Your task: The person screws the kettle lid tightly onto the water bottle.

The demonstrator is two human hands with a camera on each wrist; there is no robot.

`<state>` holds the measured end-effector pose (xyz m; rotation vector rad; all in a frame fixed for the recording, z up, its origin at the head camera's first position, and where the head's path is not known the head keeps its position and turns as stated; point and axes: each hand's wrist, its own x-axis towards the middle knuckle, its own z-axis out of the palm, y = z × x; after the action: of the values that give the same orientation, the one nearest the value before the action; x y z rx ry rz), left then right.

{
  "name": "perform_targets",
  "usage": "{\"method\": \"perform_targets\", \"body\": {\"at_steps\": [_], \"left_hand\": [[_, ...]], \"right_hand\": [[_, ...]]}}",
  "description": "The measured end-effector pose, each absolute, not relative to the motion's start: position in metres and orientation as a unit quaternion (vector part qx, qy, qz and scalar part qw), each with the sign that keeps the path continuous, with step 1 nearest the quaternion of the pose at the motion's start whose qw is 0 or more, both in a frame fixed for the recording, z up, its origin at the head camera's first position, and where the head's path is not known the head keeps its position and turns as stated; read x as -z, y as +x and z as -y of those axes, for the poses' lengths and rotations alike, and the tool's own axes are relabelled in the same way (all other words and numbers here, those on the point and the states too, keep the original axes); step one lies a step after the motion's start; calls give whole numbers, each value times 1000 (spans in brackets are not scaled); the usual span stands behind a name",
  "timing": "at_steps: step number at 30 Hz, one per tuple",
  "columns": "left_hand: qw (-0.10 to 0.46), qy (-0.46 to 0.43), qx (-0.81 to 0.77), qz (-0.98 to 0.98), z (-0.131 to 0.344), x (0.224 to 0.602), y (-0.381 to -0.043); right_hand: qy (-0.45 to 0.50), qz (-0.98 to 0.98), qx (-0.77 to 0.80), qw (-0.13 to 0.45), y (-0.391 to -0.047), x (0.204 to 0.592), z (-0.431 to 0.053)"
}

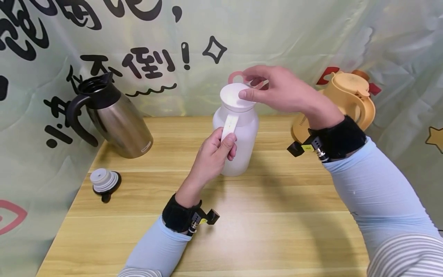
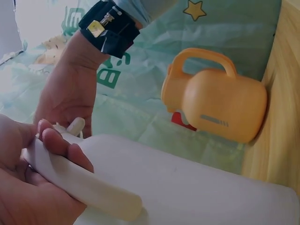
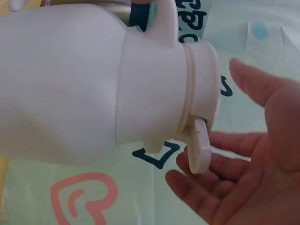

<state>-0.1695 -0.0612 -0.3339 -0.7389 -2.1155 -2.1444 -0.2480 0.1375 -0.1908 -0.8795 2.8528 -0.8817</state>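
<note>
A white thermos jug [image 1: 242, 134] stands upright on the wooden table, its round lid [image 1: 235, 96] in place. My left hand [image 1: 212, 154] grips the jug's handle [image 2: 84, 183], fingers wrapped round it. Around the lid is my right hand [image 1: 277, 88], its thumb apart from the lid top in the right wrist view. The fingers [image 3: 201, 197] of that hand are spread and slightly bent beside a small white tab [image 3: 200, 147] that sticks out from the lid; whether they touch it I cannot tell.
On the left stands a steel jug [image 1: 121, 123] with a black handle and open top. Near it a grey and black stopper [image 1: 104, 181] lies on the table [image 1: 242, 231]. An orange jug [image 1: 349, 96] stands at the back right. A printed cloth [image 1: 277, 38] hangs behind.
</note>
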Motion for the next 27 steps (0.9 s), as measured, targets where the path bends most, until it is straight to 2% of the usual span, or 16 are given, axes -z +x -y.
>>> {"method": "perform_targets", "body": {"at_steps": [6, 18, 27], "left_hand": [[-10, -258, 719, 645, 63, 339, -172], [-1, -264, 698, 665, 63, 339, -171], [2, -270, 698, 663, 61, 338, -171]], "right_hand": [[-311, -912, 266, 32, -250, 188, -139], [-347, -913, 212, 36, -248, 193, -133], [-341, -921, 189, -12, -247, 196, -133]]}}
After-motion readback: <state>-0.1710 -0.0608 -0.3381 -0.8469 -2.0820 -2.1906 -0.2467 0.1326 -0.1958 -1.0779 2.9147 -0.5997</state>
